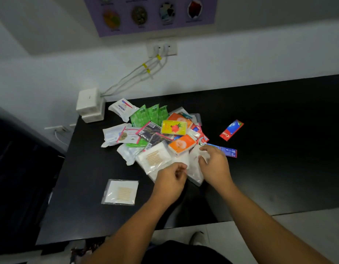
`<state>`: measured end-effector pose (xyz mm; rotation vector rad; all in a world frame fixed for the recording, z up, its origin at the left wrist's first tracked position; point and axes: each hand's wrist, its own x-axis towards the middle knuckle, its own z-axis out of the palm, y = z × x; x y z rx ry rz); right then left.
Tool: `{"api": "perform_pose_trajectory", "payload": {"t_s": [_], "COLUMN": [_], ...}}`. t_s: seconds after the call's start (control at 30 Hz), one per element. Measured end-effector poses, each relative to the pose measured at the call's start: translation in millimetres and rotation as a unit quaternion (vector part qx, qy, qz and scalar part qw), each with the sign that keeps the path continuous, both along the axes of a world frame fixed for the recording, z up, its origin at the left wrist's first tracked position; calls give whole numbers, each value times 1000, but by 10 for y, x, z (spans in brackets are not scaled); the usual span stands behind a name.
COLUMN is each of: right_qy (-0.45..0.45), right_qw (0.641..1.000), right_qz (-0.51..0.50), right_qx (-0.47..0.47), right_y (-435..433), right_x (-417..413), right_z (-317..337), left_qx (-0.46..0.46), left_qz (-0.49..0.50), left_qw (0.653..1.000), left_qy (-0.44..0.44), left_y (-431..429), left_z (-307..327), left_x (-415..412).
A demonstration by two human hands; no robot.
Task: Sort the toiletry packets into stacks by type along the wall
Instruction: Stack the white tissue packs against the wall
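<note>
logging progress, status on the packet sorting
Left hand and right hand on clear packets at near edge of pile, grip unclear. Nothing stacked at wall yet. White power block by wall.

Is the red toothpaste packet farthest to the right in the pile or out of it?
Out. The red toothpaste packet lies by itself on the black table, with bare tabletop between it and the pile.

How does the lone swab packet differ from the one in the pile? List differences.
The lone swab packet lies on bare table; the pile swab packet rests on other packets. The lone one sits nearer, the pile one farther. Both clear, holding tan sticks.
</note>
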<state>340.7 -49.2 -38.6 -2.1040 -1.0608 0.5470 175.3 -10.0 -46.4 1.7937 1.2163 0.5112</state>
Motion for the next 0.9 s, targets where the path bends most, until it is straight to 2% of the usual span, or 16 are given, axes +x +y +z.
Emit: {"api": "perform_pose_trajectory", "payload": {"t_s": [0.1, 0.2, 0.3, 0.5, 0.73, 0.9], "right_qy": [-21, 26, 94, 184, 246, 183], "right_qw": [998, 994, 989, 977, 964, 977], "right_qz": [-7, -5, 2, -28, -103, -69], "right_qx": [-53, -107, -112, -106, 7, 84], "right_y": [-114, -128, -123, -84, -80, -112], "right_x": [159, 248, 319, 445, 609, 770], "right_z": [-160, -246, -318, -284, -177, 104], "left_qx": [53, 105, 130, 115, 117, 130], "left_qz": [-19, -20, -38, -56, -68, -68], "left_qw": [995, 985, 980, 985, 985, 985], "left_qy": [82, 136, 145, 113, 110, 88], "left_y": [-167, -275, -370, -406, -292, -57], "left_z": [-11, 2, -13, -19, 19, 128], "left_x": [157, 248, 283, 378, 553, 683]}}
